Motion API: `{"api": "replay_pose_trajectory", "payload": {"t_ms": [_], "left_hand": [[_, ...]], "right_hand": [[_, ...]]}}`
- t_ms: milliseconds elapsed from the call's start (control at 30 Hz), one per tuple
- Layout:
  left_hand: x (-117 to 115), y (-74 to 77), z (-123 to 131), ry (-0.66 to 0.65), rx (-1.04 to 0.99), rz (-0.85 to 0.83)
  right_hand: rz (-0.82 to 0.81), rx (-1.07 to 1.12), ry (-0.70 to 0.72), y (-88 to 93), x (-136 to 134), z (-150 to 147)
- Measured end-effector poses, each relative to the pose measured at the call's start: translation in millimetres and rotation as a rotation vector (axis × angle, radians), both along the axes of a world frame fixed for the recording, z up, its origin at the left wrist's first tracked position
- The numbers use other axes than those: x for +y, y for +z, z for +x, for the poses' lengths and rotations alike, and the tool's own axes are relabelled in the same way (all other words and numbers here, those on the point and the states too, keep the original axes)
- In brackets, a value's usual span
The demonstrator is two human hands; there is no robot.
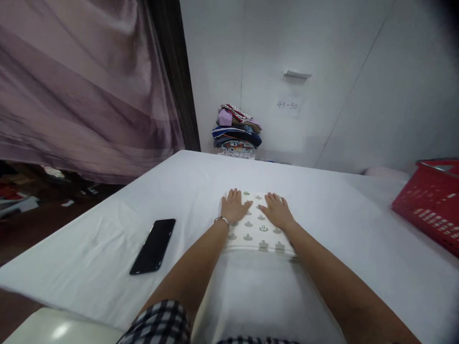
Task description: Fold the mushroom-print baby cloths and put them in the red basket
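A folded white cloth with grey and green printed motifs lies on the white-covered table in front of me. My left hand rests flat on its left edge, fingers stretched forward and thumb pointing inward. On the cloth's right side my right hand lies flat too, fingers extended away from me. Both thumbs point toward the middle of the cloth, with a gap between them. Neither hand grips anything. My forearms reach in from below, on either side of the cloth.
A black phone lies on the table to the left. At the right edge stands a red plastic basket. Behind the table's far edge is a stack of folded fabrics against a white wall. A mauve curtain hangs at the left.
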State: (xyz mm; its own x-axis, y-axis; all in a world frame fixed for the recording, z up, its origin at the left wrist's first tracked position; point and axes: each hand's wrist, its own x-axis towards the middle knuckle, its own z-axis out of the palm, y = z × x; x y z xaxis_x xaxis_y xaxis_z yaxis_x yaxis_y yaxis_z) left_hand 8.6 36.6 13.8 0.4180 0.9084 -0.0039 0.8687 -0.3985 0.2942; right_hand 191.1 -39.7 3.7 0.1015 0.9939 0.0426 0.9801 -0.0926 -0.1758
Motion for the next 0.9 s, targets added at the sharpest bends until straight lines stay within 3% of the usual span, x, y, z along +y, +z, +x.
{"api": "replay_pose_trajectory", "payload": {"t_ms": [267, 367, 500, 667, 767, 900], "left_hand": [[-4, 1.3, 0, 0.004, 0.01, -0.014], [-4, 0.5, 0, -0.004, 0.023, -0.014], [-3, 0.8, 0, -0.004, 0.026, -0.024], [-2, 0.9, 0, -0.014, -0.004, -0.023], [-2, -0.3, -1, -0.019, -0.024, -0.016], [-4, -1.1, -1, -0.02, -0.037, -0.01]], "right_hand": [[-0.11, 0.087, -0.05, 10.4, 5, 9], [-0.104, 0.101, -0.152, 8.2, 6, 21], [-0.092, 0.154, -0.155, 2.2, 7, 29], [0.033, 0.546, -0.2, 6.4, 7, 31], [0.105, 0.713, -0.271, 10.2, -5, 36], [0.141, 0.842, -0.393, 7.9, -43, 39]]}}
